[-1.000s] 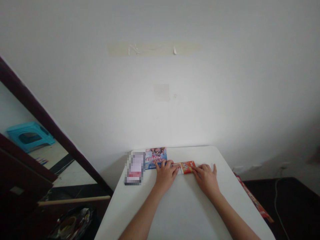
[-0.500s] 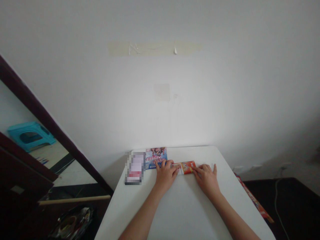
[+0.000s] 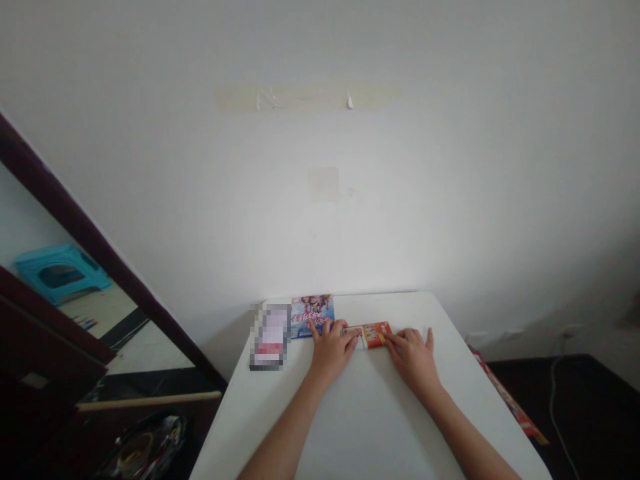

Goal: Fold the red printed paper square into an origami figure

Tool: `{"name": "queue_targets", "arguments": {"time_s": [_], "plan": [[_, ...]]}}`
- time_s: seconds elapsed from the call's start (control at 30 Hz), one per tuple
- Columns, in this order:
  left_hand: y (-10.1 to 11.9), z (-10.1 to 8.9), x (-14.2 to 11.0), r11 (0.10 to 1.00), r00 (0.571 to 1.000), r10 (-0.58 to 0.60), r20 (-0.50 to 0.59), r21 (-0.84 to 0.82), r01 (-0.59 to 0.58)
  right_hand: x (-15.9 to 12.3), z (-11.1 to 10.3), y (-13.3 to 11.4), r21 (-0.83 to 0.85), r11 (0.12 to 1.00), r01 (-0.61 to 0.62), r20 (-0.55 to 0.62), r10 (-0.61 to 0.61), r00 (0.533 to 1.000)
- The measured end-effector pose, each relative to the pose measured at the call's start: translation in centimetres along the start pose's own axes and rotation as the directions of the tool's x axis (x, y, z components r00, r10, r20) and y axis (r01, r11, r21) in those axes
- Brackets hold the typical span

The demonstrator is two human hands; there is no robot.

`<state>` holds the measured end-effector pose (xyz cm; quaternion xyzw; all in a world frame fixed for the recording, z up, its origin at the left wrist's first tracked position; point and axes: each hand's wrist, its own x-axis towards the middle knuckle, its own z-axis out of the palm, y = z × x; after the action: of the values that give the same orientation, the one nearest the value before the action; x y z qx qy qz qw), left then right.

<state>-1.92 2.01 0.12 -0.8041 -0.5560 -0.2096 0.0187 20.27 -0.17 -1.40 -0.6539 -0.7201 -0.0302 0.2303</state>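
A small red and orange packet (image 3: 369, 333) lies flat near the far edge of the white table (image 3: 370, 427). My left hand (image 3: 331, 350) rests on the table with its fingertips on the packet's left end. My right hand (image 3: 413, 355) lies flat with its fingers spread and its fingertips on the packet's right end. Both hands press on the packet from either side. A blue printed card (image 3: 312, 315) lies just beyond my left hand, with its fingers touching the card's near edge.
A blurred-out flat object (image 3: 271, 336) lies at the table's far left corner. The white wall stands right behind the table. A dark door frame and a blue stool (image 3: 59, 272) are at the left. A red strip (image 3: 505, 397) lies on the floor at the right.
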Motion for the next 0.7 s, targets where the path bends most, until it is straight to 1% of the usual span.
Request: {"name": "queue_targets", "arguments": {"time_s": [0.2,0.47,0.7], "plan": [[0.08,-0.11,-0.02,1.000,1.000,-0.004,0.000,0.002,0.004,0.05,0.11,0.02,0.001,1.000,0.005,-0.007,-0.005,1.000],[-0.04,0.03,0.00,1.000,1.000,0.003,0.009,0.017,-0.003,0.12,0.12,-0.03,-0.010,1.000,-0.014,0.033,0.014,0.999],[0.10,-0.13,0.03,1.000,1.000,-0.002,0.002,0.017,0.002,0.17,-0.03,-0.11,-0.018,1.000,-0.008,0.029,0.008,1.000]]}}
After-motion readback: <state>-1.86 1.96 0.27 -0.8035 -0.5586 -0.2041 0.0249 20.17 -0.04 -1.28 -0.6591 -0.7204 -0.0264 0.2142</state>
